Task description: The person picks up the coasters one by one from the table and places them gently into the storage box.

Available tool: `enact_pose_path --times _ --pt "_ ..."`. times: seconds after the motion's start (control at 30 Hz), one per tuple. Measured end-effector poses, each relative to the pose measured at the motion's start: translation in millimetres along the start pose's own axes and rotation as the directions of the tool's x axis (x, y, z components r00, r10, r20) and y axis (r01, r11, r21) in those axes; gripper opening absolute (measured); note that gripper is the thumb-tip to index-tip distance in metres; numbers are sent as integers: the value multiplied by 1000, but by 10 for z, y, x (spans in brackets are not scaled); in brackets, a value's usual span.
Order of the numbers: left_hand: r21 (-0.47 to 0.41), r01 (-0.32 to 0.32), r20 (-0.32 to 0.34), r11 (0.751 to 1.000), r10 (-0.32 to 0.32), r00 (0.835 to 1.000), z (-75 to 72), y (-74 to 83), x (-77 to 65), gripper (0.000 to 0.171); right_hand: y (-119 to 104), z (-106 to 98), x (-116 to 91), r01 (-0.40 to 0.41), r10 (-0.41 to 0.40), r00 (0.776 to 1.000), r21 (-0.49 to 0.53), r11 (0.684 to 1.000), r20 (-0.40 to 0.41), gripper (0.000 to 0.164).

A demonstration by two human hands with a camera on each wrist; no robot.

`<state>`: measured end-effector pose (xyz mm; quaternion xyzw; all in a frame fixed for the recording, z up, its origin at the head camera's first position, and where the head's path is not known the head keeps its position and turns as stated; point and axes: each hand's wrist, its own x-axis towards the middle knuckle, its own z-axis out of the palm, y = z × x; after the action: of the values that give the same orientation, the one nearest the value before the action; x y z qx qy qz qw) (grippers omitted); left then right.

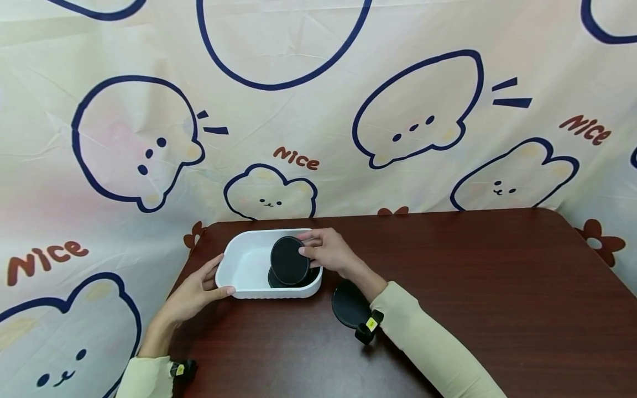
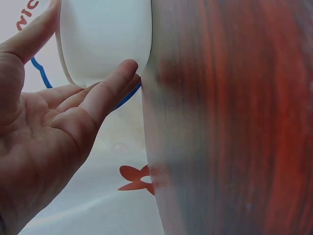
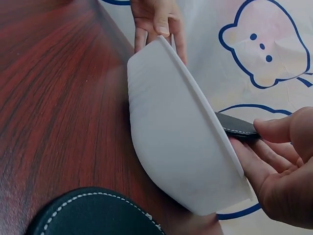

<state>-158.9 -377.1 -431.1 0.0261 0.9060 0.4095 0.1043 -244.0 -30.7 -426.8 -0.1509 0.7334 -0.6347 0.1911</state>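
In the head view a white rectangular container [image 1: 244,265] with rounded corners stands on the table. My left hand [image 1: 196,290] grips its left end, thumb at the near corner and fingers along the far side. Between thumb and fingers, my right hand [image 1: 325,251] pinches a round black coaster [image 1: 288,260], tilted over the container's right half. Beneath it, part of another black coaster [image 1: 275,281] shows inside the container. White stitching runs along the edge of the held coaster [image 3: 237,127] in the right wrist view.
Another black coaster [image 1: 348,304] lies on the dark wood table [image 1: 473,309], partly under the right forearm. A cartoon-printed cloth [image 1: 338,188] hangs behind and beside the table. The container sits near the table's left edge.
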Motion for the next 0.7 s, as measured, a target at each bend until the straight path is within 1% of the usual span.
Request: enact_pose_path --times 0.03,0.1,0.13,0.2,0.27,0.33,0.5,0.6,0.7 --pt "0 0 0 1000 0 1000 -2 0 -2 106 -6 6 -2 10 -10 1000 -34 999 -4 37" --pt "-1 -4 1 1000 4 1000 -4 1 -5 106 -15 12 -8 49 -54 998 -147 988 -24 36" --pt "-1 -4 1 1000 4 1000 -5 0 -6 106 -27 12 -18 69 -79 996 -210 975 -38 36" --pt "1 -8 1 1000 8 1000 -5 -1 -4 106 -44 -4 -40 107 -136 989 -331 938 -65 37" --pt "1 -9 2 1000 9 1000 2 -4 3 106 -53 -41 -67 132 -185 978 -412 902 -92 39" --pt "3 -12 2 1000 12 1000 6 -8 10 106 -60 -93 -102 147 -210 972 -420 896 -109 41" --pt "5 -17 -2 1000 17 1000 5 -13 14 107 -24 -262 -200 150 -219 965 -377 914 -146 42" --pt "5 -16 -4 1000 16 1000 1 -16 10 107 24 -373 -277 141 -206 967 -350 926 -154 43" --pt "7 -12 -5 1000 12 1000 -2 -20 5 107 82 -476 -355 134 -185 972 -313 940 -141 42"
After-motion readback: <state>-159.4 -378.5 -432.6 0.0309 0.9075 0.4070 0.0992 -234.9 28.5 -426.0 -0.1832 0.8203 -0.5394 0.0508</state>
